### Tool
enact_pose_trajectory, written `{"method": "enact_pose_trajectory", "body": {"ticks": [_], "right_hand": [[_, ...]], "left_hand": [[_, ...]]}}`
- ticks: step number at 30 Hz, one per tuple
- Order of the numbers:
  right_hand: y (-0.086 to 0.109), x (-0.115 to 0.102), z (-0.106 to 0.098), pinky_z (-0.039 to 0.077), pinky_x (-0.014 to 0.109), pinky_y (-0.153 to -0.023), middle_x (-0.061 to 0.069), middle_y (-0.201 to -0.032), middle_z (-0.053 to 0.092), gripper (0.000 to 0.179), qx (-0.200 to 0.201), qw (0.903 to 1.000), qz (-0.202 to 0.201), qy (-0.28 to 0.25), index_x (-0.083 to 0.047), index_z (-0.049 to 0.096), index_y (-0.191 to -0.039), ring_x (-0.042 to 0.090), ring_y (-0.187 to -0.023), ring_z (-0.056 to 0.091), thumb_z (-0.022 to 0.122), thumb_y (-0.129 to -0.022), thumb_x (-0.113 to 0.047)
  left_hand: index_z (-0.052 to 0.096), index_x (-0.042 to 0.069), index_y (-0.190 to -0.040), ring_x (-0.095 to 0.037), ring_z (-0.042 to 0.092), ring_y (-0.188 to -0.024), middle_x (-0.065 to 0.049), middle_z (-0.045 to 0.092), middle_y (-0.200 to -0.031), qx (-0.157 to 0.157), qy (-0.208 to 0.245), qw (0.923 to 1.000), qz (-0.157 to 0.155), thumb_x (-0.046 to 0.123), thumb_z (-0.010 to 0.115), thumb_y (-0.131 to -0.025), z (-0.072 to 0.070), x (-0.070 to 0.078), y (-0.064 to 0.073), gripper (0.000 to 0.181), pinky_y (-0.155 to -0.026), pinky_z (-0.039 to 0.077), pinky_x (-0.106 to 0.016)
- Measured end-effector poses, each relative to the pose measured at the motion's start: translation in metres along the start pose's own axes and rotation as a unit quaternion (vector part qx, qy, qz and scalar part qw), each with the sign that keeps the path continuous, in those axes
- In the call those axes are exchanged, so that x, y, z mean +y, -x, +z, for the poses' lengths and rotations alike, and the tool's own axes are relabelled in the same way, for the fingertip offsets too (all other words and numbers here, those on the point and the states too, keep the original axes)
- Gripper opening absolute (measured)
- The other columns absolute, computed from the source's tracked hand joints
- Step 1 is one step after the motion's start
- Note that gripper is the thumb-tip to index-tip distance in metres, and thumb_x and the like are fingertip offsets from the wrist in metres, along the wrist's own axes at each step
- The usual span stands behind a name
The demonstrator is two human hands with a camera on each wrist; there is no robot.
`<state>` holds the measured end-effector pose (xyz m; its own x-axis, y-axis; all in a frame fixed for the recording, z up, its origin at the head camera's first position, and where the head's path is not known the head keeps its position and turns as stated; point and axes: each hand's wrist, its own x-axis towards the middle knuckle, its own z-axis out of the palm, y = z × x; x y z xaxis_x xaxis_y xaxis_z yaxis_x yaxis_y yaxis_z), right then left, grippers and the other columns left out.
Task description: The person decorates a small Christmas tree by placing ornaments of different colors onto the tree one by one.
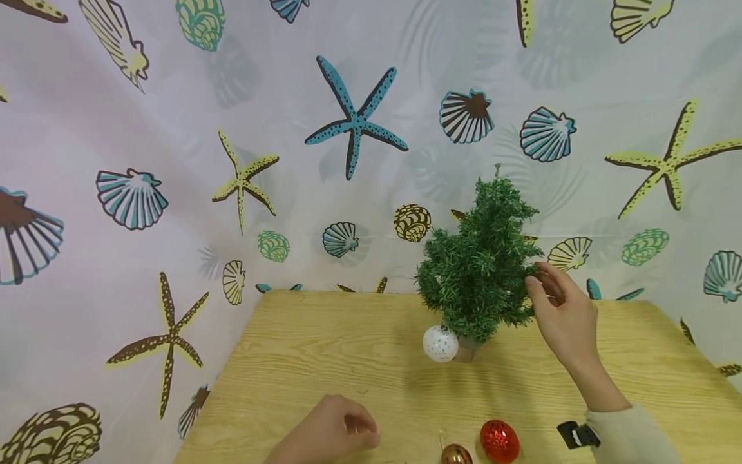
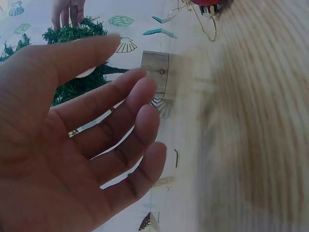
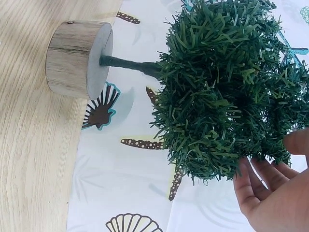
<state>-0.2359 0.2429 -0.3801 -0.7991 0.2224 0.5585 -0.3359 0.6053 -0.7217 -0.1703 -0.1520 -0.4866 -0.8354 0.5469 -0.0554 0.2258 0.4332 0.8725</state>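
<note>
A small artificial Christmas tree [image 1: 484,258] stands on a round wooden base [image 3: 72,60]. At its right side my right hand [image 1: 565,316] pinches the outer branches between thumb and fingers; the fingertips are partly hidden by the needles in the right wrist view. A white speckled ball ornament [image 1: 440,343] hangs low on the tree's left front. My left hand [image 1: 333,430] is over the front of the table, fingers loosely bent. Its palm holds nothing in the left wrist view. To its right are a red ball ornament [image 1: 500,441] and a copper-coloured ball ornament [image 1: 456,455].
The wooden table [image 1: 324,348] carries all of these things. Behind it and to the sides hangs a pale curtain [image 1: 371,200] printed with starfish and shells. A gold hanging loop [image 2: 208,30] belongs to the red ornament. A black strap [image 1: 578,435] sits at the right sleeve.
</note>
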Motion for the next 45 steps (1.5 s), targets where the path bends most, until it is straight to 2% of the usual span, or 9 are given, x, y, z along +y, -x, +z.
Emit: {"method": "enact_pose_trajectory", "body": {"ticks": [5,11,15,19,22,28,31,36,45], "right_hand": [[0.000,-0.001,0.000,0.039,-0.002,-0.085,0.027,-0.138,0.067,0.046,0.002,1.0000,0.002,-0.002,-0.009,0.059,-0.150,-0.030,-0.100,0.047,0.062,-0.107,-0.027],[-0.001,0.000,0.000,0.039,-0.002,-0.085,0.026,-0.138,0.067,0.046,0.004,1.0000,-0.002,-0.002,-0.012,0.059,-0.151,-0.031,-0.101,0.047,0.063,-0.107,-0.027],[0.001,0.001,0.000,0.039,-0.003,-0.085,0.025,-0.139,0.067,0.047,0.000,1.0000,0.006,0.003,-0.012,0.059,-0.151,-0.031,-0.100,0.046,0.063,-0.107,-0.028],[0.003,0.002,-0.001,0.039,-0.004,-0.085,0.025,-0.140,0.067,0.047,-0.004,0.9999,0.013,0.002,-0.012,0.059,-0.151,-0.032,-0.100,0.046,0.063,-0.107,-0.028],[0.003,0.003,-0.001,0.039,-0.003,-0.085,0.026,-0.139,0.067,0.046,-0.002,0.9999,0.012,-0.001,-0.012,0.059,-0.151,-0.031,-0.100,0.047,0.063,-0.107,-0.028],[0.002,0.002,-0.002,0.040,-0.003,-0.084,0.027,-0.138,0.067,0.046,0.002,1.0000,0.005,-0.001,-0.012,0.059,-0.150,-0.031,-0.098,0.049,0.064,-0.107,-0.026],[0.002,0.001,-0.002,0.040,-0.003,-0.083,0.027,-0.137,0.067,0.046,0.004,1.0000,0.003,-0.003,-0.011,0.059,-0.150,-0.031,-0.097,0.049,0.064,-0.107,-0.025],[0.001,0.001,-0.001,0.040,-0.002,-0.083,0.027,-0.136,0.068,0.046,0.005,1.0000,0.004,-0.002,-0.011,0.059,-0.150,-0.031,-0.096,0.050,0.063,-0.107,-0.026],[0.002,0.002,-0.001,0.040,-0.003,-0.084,0.027,-0.136,0.068,0.047,0.000,1.0000,0.004,-0.003,-0.012,0.058,-0.151,-0.031,-0.097,0.050,0.063,-0.107,-0.026]], "left_hand": [[0.082,0.010,-0.109,0.000,0.061,-0.072,0.012,0.072,-0.084,-0.064,0.038,0.9972,0.000,0.025,0.078,-0.096,-0.003,-0.014,0.006,0.020,-0.067,0.053,-0.021],[0.080,0.013,-0.121,0.004,0.054,-0.060,0.014,0.068,-0.072,-0.127,0.055,0.9904,0.004,0.018,0.080,-0.092,-0.003,-0.026,0.009,0.030,-0.058,0.047,-0.016],[0.080,0.015,-0.123,0.003,0.052,-0.055,0.012,0.073,-0.073,-0.147,0.088,0.9851,-0.015,0.023,0.084,-0.091,0.000,-0.031,0.012,0.033,-0.051,0.041,-0.014],[0.080,0.018,-0.122,0.003,0.050,-0.054,0.011,0.074,-0.075,-0.159,0.120,0.9794,-0.033,0.024,0.082,-0.093,0.003,-0.034,0.013,0.029,-0.050,0.038,-0.015],[0.081,0.019,-0.120,0.003,0.050,-0.054,0.011,0.074,-0.075,-0.162,0.132,0.9772,-0.036,0.025,0.081,-0.094,0.006,-0.037,0.012,0.027,-0.049,0.038,-0.015],[0.083,0.023,-0.111,0.001,0.055,-0.057,0.011,0.072,-0.071,-0.131,0.101,0.9854,-0.039,0.029,0.083,-0.091,0.010,-0.038,0.010,0.020,-0.052,0.043,-0.016],[0.083,0.024,-0.107,0.000,0.057,-0.059,0.010,0.071,-0.071,-0.123,0.092,0.9871,-0.046,0.028,0.083,-0.090,0.012,-0.037,0.009,0.017,-0.054,0.045,-0.017],[0.082,0.025,-0.104,-0.001,0.056,-0.059,0.010,0.069,-0.070,-0.124,0.077,0.9881,-0.049,0.025,0.082,-0.091,0.015,-0.037,0.006,0.014,-0.054,0.044,-0.018],[0.082,0.020,-0.104,0.001,0.050,-0.056,0.013,0.065,-0.068,-0.128,0.075,0.9881,-0.040,0.024,0.080,-0.093,0.018,-0.034,0.004,0.012,-0.051,0.039,-0.015]]}}
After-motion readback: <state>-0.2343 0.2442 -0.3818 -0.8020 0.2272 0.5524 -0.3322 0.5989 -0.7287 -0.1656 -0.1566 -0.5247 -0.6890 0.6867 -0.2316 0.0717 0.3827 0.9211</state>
